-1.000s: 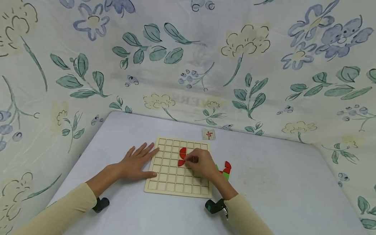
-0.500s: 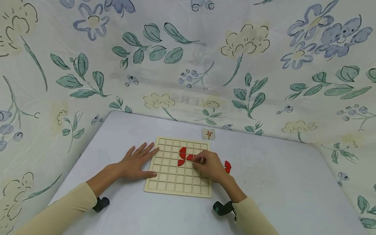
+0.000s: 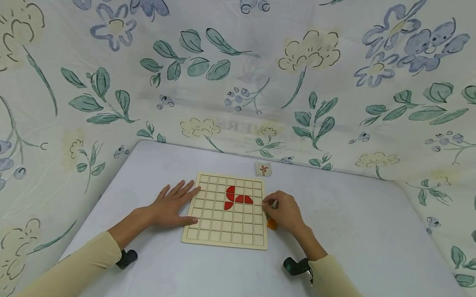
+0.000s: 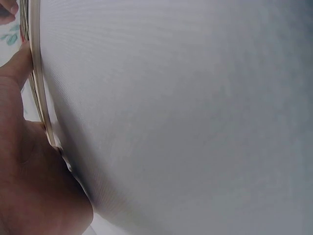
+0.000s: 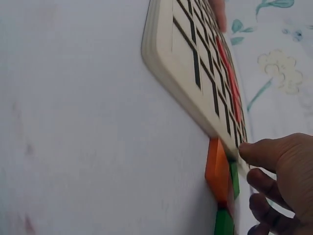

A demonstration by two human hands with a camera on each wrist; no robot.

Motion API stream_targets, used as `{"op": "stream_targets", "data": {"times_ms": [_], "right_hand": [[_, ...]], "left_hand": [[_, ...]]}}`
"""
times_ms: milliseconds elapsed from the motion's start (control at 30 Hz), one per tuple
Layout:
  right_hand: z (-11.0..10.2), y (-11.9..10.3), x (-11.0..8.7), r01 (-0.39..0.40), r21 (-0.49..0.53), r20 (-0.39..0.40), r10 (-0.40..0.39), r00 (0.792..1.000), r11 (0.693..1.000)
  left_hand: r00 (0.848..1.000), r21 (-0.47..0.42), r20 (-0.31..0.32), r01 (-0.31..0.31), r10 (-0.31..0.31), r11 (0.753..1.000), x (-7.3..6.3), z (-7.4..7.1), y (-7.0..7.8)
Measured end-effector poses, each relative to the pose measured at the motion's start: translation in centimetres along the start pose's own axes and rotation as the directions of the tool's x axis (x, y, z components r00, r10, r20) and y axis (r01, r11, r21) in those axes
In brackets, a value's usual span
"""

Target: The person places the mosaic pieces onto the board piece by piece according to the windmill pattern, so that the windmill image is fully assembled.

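Note:
A pale wooden grid board (image 3: 208, 226) lies flat on the table. Near its middle, several red quarter-round tiles (image 3: 230, 190) sit in the squares. My left hand (image 3: 170, 208) rests at the board's left edge, fingers spread, with fingertips and thumb over the rim. Just off the right edge is my right hand (image 3: 285, 210), its fingers loosely bent and nothing visible between thumb and forefinger. Below that hand, an orange tile (image 5: 218, 169) stands out beside the board, along with a green tile (image 5: 224, 223). The hand hides most of these loose tiles in the head view.
A small card with a red pattern on a grid (image 3: 263, 169) lies behind the board. The white table (image 3: 363, 238) reaches back to a flowered cloth (image 3: 250, 76) hanging behind and along the sides. Dark wrist devices (image 3: 296, 266) hang below both wrists.
My right hand has moved right, from the middle of the board to the loose tiles past its edge. Two red tiles now show in squares where the hand was. My left hand stays put.

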State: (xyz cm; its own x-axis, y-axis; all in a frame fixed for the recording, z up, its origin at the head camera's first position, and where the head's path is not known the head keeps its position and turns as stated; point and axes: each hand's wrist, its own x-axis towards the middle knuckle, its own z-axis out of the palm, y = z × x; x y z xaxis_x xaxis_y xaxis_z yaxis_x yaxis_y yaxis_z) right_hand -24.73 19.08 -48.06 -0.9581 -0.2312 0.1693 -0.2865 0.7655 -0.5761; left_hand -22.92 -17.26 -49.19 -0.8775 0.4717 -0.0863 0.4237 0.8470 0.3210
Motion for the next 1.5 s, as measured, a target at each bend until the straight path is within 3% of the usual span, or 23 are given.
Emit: {"op": "stream_targets", "data": {"times_ms": [233,467,833,1100,1500], "right_hand": [[-1.0,1.2,-0.2,-0.080,-0.096,-0.063,0.074,0.995,0.992],[-1.6,2.2,-0.5,-0.117,-0.163,-0.069,0.107,0.992,0.980],[-2.8,2.6,-1.9,-0.181,-0.311,-0.117,0.151,0.982,0.933],[-3.0,3.1,-1.6,-0.206,-0.219,-0.078,0.194,0.978,0.954],[-2.8,2.4,-0.5,-0.096,-0.082,-0.022,0.094,0.995,0.992]], "left_hand": [[1.000,-0.011,0.011,0.000,0.000,1.000,-0.2,-0.3,0.1],[1.000,-0.001,0.011,0.000,0.000,1.000,-0.2,-0.2,0.1],[1.000,-0.013,0.004,0.005,-0.005,1.000,-0.3,-0.1,0.1],[1.000,-0.015,0.009,0.003,-0.003,1.000,-0.3,0.0,-0.1],[1.000,-0.001,0.024,0.005,-0.005,1.000,-0.2,0.0,0.0]]}}
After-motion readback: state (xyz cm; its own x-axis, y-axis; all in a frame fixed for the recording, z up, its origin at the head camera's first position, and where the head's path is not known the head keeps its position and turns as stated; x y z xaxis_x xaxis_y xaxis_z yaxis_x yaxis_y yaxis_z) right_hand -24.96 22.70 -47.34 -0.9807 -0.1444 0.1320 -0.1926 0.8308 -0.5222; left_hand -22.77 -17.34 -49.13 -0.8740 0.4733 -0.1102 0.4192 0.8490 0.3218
